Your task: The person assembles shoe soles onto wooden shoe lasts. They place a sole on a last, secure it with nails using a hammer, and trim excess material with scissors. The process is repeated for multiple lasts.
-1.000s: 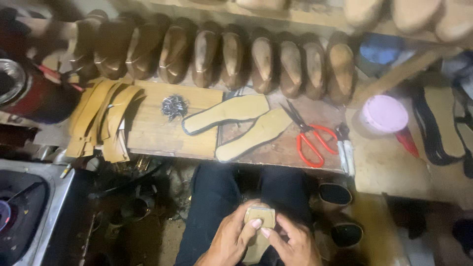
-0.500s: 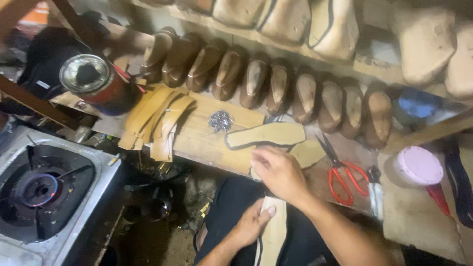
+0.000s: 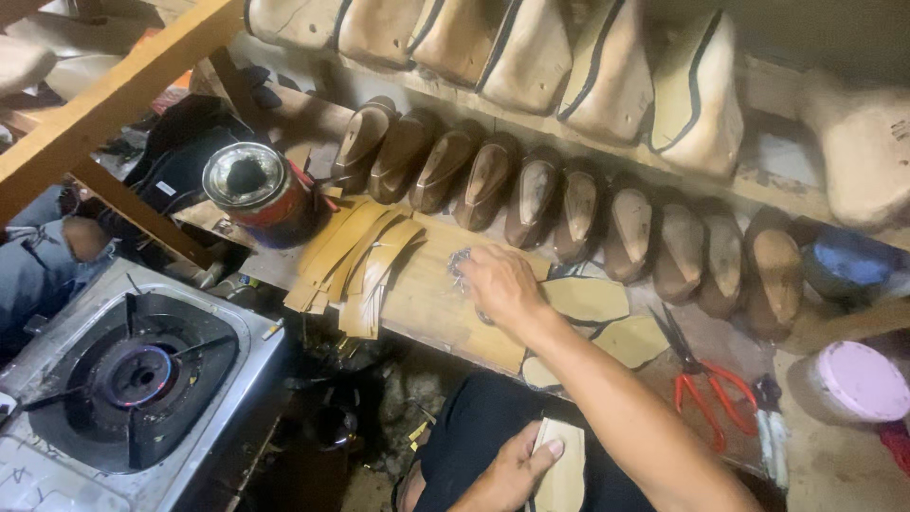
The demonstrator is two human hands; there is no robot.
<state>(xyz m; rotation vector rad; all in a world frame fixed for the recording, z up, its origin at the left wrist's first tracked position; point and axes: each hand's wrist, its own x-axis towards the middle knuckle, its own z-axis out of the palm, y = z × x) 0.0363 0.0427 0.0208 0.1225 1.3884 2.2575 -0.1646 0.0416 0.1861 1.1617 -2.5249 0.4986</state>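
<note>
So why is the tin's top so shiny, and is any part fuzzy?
Head view: light glares off the round tin lid; the right hand over the small metal pile looks slightly smeared; the left hand with its pale insole sits in dimmer light; under the bench is deep shadow.

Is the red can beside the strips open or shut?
Open: the red can stands upright with no lid, its shiny rim ringing a dark hollow. How full it is cannot be told.

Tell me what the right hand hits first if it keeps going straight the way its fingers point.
The right hand points up-left across the wooden board. Its fingertips are already at the small pile of metal tacks; past that, probably the row of dark shoe lasts, though depth is unclear.
</note>
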